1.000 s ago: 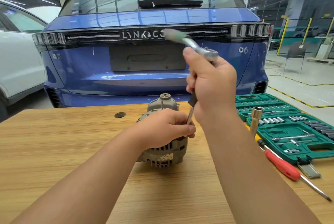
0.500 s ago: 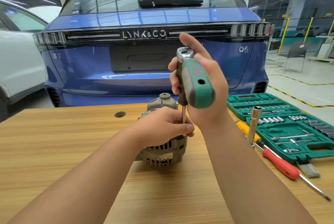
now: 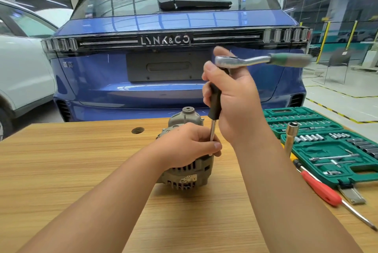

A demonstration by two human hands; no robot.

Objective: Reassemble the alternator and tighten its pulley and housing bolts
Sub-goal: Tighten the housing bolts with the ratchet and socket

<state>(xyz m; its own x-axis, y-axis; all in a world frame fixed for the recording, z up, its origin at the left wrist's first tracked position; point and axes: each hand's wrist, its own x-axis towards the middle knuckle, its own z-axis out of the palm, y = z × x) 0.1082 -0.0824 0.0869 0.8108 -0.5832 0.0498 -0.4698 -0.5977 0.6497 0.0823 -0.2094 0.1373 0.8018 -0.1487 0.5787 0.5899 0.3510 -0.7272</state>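
Head view: alternator (image 3: 185, 177) stands on end near the middle of the wooden table (image 3: 61, 171), a little toward the far edge, pulley-shaft end up, vented housing facing the camera. Left hand (image 3: 188, 144) wraps over the upper housing, fingers curled round it and round the lower end of the extension bar (image 3: 213, 132), steadying both. The bar runs upright down to a housing bolt at the alternator's right rim; the bolt itself is hidden under the fingers. Right hand (image 3: 235, 97) grips the bar's black sleeve, with the ratchet wrench (image 3: 259, 60) on top, its green handle pointing right and motion-blurred.

Step in hand, as I judge it: running down a housing through-bolt, mid-swing. Next move likely calls for keeping the bar plumb on the bolt head, the left hand holding the body against turning, and short ratchet strokes until snug; then the remaining housing bolts. Whether the pulley is fitted can't be told.

Toward the right edge: open green socket set case (image 3: 331, 150), an upright deep socket (image 3: 291, 138) just beside it, a red-handled screwdriver (image 3: 325, 191) at the case's near side. A blue car (image 3: 173, 89) sits beyond the far edge.
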